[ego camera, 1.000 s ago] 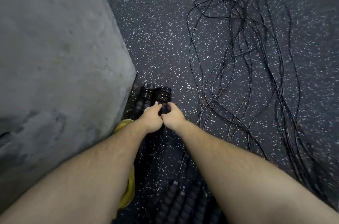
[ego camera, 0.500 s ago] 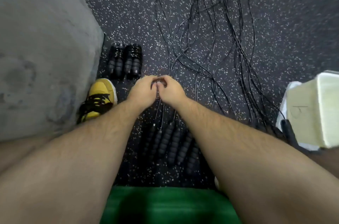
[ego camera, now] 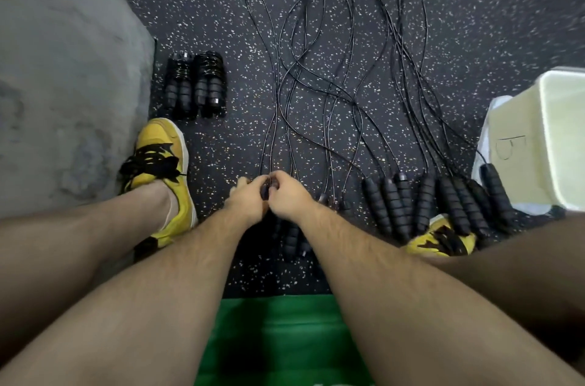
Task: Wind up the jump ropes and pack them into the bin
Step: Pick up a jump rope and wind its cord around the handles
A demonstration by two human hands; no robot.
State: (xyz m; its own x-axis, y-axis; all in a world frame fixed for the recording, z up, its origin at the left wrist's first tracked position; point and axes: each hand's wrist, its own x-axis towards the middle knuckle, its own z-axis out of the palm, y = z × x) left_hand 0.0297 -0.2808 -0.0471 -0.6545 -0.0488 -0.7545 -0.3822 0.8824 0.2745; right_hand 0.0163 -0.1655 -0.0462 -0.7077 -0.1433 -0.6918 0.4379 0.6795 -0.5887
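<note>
My left hand (ego camera: 245, 202) and my right hand (ego camera: 289, 197) meet low over the floor, both gripping the black handles (ego camera: 267, 191) of one jump rope where its thin cords leave them. More handle ends (ego camera: 292, 238) show under my right wrist. Two wound-up ropes (ego camera: 196, 85) lie side by side by the wall. Several unwound black handles (ego camera: 437, 202) lie in a row to the right, their cords (ego camera: 332, 53) trailing away across the floor. The white bin (ego camera: 557, 138) stands at the right edge.
A grey concrete wall (ego camera: 63, 85) fills the left side. My yellow shoes (ego camera: 161, 170) (ego camera: 443, 240) flank the hands on the speckled black rubber floor (ego camera: 205, 5). A green mat (ego camera: 278, 341) lies under me at the bottom.
The view has swung down and right, off the wound ropes by the wall. Both hands have come back from those ropes to the handles of an unwound rope nearer me.
</note>
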